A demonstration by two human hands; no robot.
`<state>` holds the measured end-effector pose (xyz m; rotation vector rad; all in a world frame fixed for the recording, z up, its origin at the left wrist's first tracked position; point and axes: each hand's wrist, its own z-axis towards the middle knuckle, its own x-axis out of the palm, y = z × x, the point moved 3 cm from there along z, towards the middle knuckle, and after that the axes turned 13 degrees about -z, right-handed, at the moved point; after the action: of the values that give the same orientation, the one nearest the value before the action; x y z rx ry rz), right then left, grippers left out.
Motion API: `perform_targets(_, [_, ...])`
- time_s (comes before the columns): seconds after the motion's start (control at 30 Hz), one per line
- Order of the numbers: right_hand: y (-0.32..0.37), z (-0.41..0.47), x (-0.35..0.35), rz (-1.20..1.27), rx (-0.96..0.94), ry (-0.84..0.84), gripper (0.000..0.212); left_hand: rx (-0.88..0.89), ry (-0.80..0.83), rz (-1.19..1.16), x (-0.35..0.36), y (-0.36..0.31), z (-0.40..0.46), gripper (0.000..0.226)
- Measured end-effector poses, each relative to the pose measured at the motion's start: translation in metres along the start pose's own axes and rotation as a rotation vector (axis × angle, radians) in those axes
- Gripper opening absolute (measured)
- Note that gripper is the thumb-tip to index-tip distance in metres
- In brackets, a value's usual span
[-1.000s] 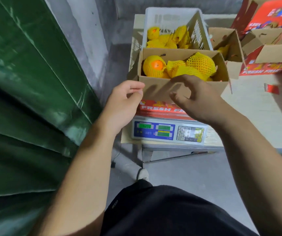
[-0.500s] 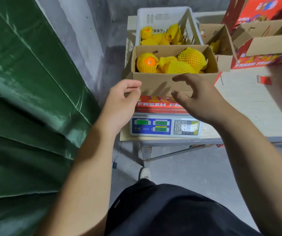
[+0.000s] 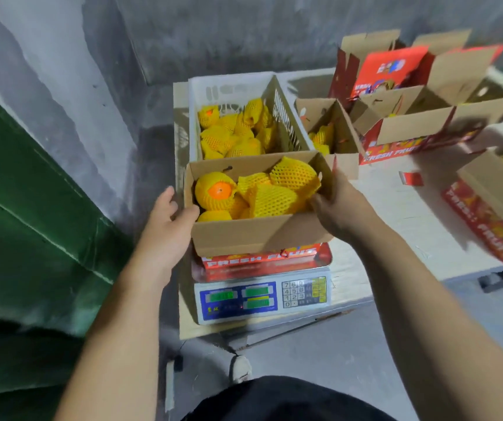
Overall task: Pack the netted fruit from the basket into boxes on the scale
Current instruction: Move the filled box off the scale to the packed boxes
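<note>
An open cardboard box [image 3: 256, 235] stands on the scale [image 3: 262, 299], filled with oranges in yellow foam nets [image 3: 274, 196]. My left hand [image 3: 168, 220] grips the box's left side, thumb over the near left corner. On the opposite side, my right hand [image 3: 335, 205] holds the box, thumb inside the rim against a netted fruit. Behind the box is the white plastic basket [image 3: 229, 86] with several more netted fruit [image 3: 232, 132].
Right of the basket a small open box [image 3: 332, 129] holds some netted fruit. Red "FRESH FRUIT" cartons [image 3: 420, 117] stand open at the back right, another [image 3: 493, 208] at the right edge. A green tarp [image 3: 31, 208] hangs on the left. A concrete wall is behind.
Both hands have moved from in front of the box to its two sides and taken hold of it. The camera view has shifted up and back.
</note>
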<state>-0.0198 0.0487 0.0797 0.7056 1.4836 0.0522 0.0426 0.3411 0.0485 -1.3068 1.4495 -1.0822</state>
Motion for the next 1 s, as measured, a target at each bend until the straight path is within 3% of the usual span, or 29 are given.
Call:
perform_targets(0.1, [-0.008, 0.024, -0.001, -0.098, 0.091, -0.03, 0.034, -0.016, 0.065, 0.032, 0.015, -0.001, 0.026, 0.048])
perform_targets(0.17, [-0.012, 0.032, -0.002, -0.138, 0.122, -0.045, 0.032, 0.024, 0.086, 0.12, 0.021, 0.001, 0.037, 0.047])
perform_targets(0.27, [-0.023, 0.043, 0.003, -0.185, 0.212, 0.073, 0.03, 0.025, 0.203, 0.261, 0.021, 0.002, 0.048, 0.059])
perform_targets(0.43, [-0.034, 0.049, 0.005, -0.105, 0.197, 0.11, 0.027, -0.079, 0.282, 0.286, 0.014, -0.004, 0.056, 0.04])
perform_targets(0.5, [-0.039, 0.05, 0.0, -0.021, 0.172, 0.108, 0.023, -0.054, 0.319, 0.285, 0.018, -0.009, 0.051, 0.046])
perform_targets(0.6, [-0.048, 0.049, -0.019, 0.054, 0.151, 0.083, 0.034, -0.041, 0.369, 0.283, 0.023, -0.021, 0.044, 0.066])
perform_targets(0.77, [-0.083, 0.037, -0.075, 0.101, 0.154, 0.008, 0.034, 0.003, 0.4, 0.388, 0.046, -0.034, 0.036, 0.064])
perform_targets(1.0, [-0.195, 0.022, -0.14, 0.142, 0.223, -0.043, 0.03, 0.048, 0.48, 0.346, 0.157, -0.026, 0.019, 0.087])
